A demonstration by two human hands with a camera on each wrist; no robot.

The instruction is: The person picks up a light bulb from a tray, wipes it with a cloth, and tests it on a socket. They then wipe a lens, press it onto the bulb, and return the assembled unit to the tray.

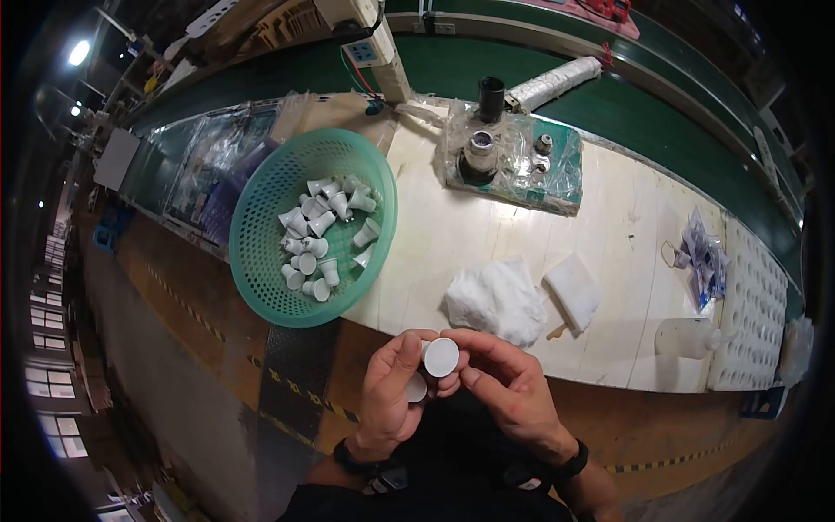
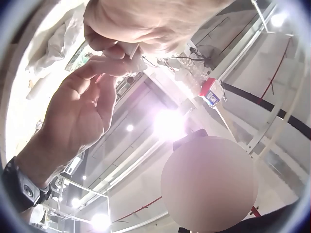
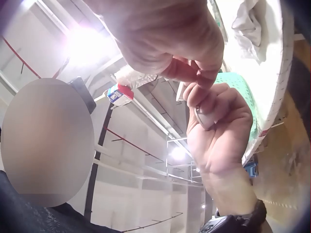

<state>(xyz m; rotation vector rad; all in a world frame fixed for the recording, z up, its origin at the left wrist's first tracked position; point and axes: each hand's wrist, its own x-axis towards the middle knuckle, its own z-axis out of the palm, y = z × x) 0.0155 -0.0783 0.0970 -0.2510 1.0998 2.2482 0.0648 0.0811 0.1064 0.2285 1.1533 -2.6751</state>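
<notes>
Close over the lap, in front of the table edge, the hands meet around a small white cup-shaped piece (image 1: 442, 357), its round flat face turned up to the head camera. My left hand (image 1: 389, 396) grips this piece between thumb and fingers. A second white piece (image 1: 416, 388) is tucked in the same hand's curled fingers, also visible in the right wrist view as a white rim (image 3: 206, 118) against the palm. From the other side, my right hand (image 1: 522, 398) pinches the upper piece with index finger and thumb. Fingers partly hide both pieces.
A green perforated basket (image 1: 246, 252) with several similar white pieces stands at left. A crumpled white cloth (image 1: 496, 300) and a folded white pad (image 1: 574, 291) lie ahead. Behind them is a plastic-wrapped fixture (image 1: 513, 165). A bottle (image 1: 687, 337) lies at right beside a perforated white tray (image 1: 755, 304).
</notes>
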